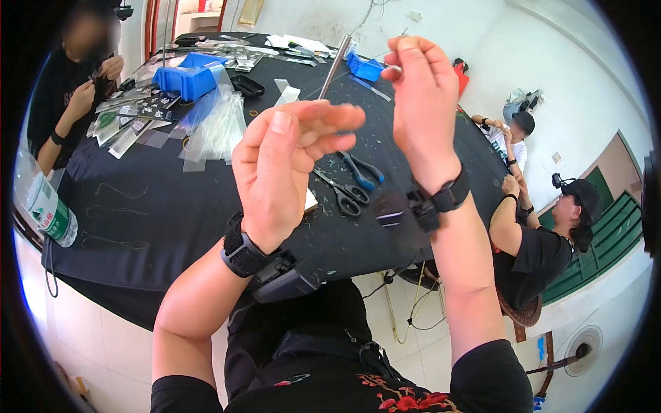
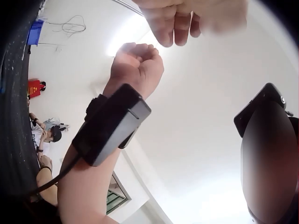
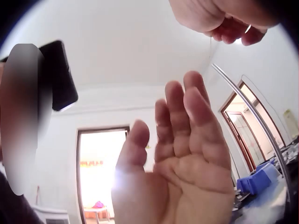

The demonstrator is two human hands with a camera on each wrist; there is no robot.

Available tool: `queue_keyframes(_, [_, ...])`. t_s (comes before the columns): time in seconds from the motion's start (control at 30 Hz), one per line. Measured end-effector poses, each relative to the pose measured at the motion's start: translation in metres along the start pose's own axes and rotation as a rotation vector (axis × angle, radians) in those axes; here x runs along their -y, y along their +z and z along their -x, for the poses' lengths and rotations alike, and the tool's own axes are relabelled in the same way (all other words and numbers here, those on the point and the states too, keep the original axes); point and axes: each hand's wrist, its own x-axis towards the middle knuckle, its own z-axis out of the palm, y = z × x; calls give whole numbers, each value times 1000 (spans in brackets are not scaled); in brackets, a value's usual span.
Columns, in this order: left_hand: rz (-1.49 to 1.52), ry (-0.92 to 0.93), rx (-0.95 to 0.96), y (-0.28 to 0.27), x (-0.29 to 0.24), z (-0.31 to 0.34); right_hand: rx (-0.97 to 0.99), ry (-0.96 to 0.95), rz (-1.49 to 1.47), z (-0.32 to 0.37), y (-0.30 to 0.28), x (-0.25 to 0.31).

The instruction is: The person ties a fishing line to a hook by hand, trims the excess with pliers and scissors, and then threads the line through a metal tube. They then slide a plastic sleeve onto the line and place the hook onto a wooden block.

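My left hand (image 1: 275, 158) is raised above the table's near side, its palm and loosely extended fingers (image 3: 175, 107) plain in the right wrist view. Higher and further right, my right hand (image 1: 427, 103) has its fingers curled, thumb and fingertip pinched together; the left wrist view shows the same curled hand (image 2: 138, 70). A very fine thread (image 3: 210, 49) hangs by its fingertips in the right wrist view. Between the hands and beyond them, a shiny metal rod (image 1: 335, 67) stands up from the table. Black-handled scissors (image 1: 349, 198) and blue-handled pliers (image 1: 363, 172) lie below the hands.
Loops of thin cord (image 1: 117, 210) lie on the black tablecloth (image 1: 186, 241) at left, near a plastic bottle (image 1: 55, 213). Clear plastic sleeves (image 1: 213, 131), a blue bin (image 1: 189, 76) and a second blue bin (image 1: 365, 67) are further back. Other people sit around the table.
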Motion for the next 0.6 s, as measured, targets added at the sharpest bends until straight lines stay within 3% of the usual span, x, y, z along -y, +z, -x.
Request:
queue_keyframes(0.07, [82, -112, 53, -12, 2, 3, 11, 33, -15, -7, -7, 3])
queue_keyframes(0.13, [161, -219, 107, -16, 9, 7, 139, -66, 84, -15, -11, 2])
queue_keyframes(0.23, [332, -555, -345, -3, 20, 10, 222, -111, 240, -22, -16, 3])
queue_keyframes(0.33, [351, -662, -376, -8, 28, 16, 282, -118, 338, -23, -15, -3])
queue_keyframes(0.6, [200, -714, -348, -8, 33, 16, 384, -150, 372, -20, -5, -3])
